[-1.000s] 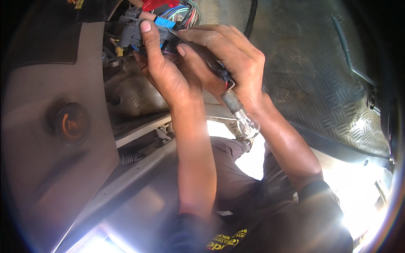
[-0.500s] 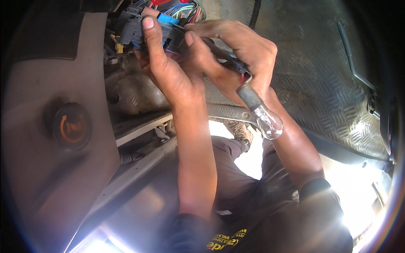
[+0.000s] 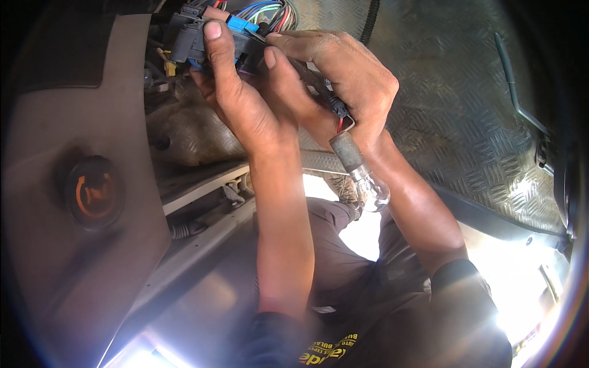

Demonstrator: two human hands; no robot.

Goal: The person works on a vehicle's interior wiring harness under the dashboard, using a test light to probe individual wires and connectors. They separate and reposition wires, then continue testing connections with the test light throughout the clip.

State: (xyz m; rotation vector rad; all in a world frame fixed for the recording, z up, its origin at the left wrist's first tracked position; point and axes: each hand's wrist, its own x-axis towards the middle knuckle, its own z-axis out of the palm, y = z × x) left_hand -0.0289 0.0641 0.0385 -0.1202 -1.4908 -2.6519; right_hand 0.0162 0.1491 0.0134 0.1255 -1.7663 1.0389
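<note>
My left hand (image 3: 248, 110) is closed on a black multi-part connector block (image 3: 187, 43), its thumb over the front. A blue connector piece (image 3: 242, 24) and a bundle of coloured wires (image 3: 276, 15) are at the top of the block. My right hand (image 3: 353, 80) is closed around a dark probe (image 3: 313, 83), fingertips at the block's right side where the probe's far end is. From the probe's near end, a short red wire and bent metal lead to a cylindrical socket (image 3: 345, 150) with a clear bulb (image 3: 371, 190), hanging below that hand.
A grey panel (image 3: 73, 264) with a round orange-marked button (image 3: 93, 195) fills the left. Tread-plate metal (image 3: 448, 135) lies at right, with a bent grey rod (image 3: 509, 73) and a black corrugated tube (image 3: 368, 21). My legs and shoe show below, near bright openings.
My right hand has shifted a little right since one second ago. The hanging bulb swung right, then back left and lower. My left hand keeps its hold on the block.
</note>
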